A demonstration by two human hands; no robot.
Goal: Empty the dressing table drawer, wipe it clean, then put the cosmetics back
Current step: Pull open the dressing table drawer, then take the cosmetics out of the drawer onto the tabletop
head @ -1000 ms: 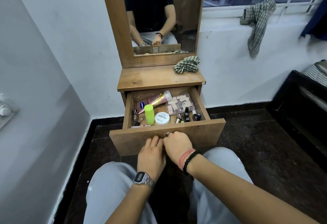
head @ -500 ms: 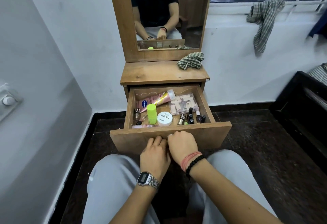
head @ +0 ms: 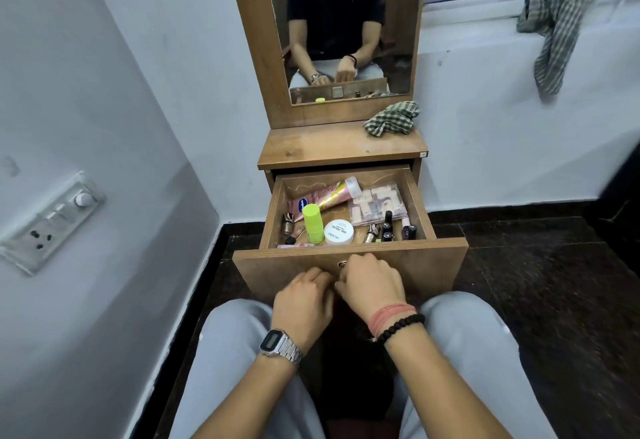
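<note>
The wooden dressing-table drawer (head: 429, 265) stands pulled out in front of my knees. Inside lie a pink tube (head: 325, 196), a lime-green stick (head: 312, 223), a white round jar (head: 338, 232), a clear packet of pads (head: 377, 204) and several small nail-polish bottles (head: 388, 227). My right hand (head: 372, 282) is at the middle of the drawer front, fingers curled beside the small metal knob (head: 342, 264). My left hand (head: 304, 300) sits just to its left with curled fingers and nothing visible in it. A checked cloth (head: 391, 118) lies on the tabletop.
The mirror (head: 346, 23) rises behind the tabletop. A white wall with a switch plate (head: 52, 220) closes the left side. Another checked cloth (head: 561, 19) hangs from the window ledge. Dark furniture (head: 620, 203) stands at the right. My knees flank the drawer over dark floor tiles.
Both hands stay at the drawer front by the knob. The drawer's contents have not moved. My view has shifted slightly.
</note>
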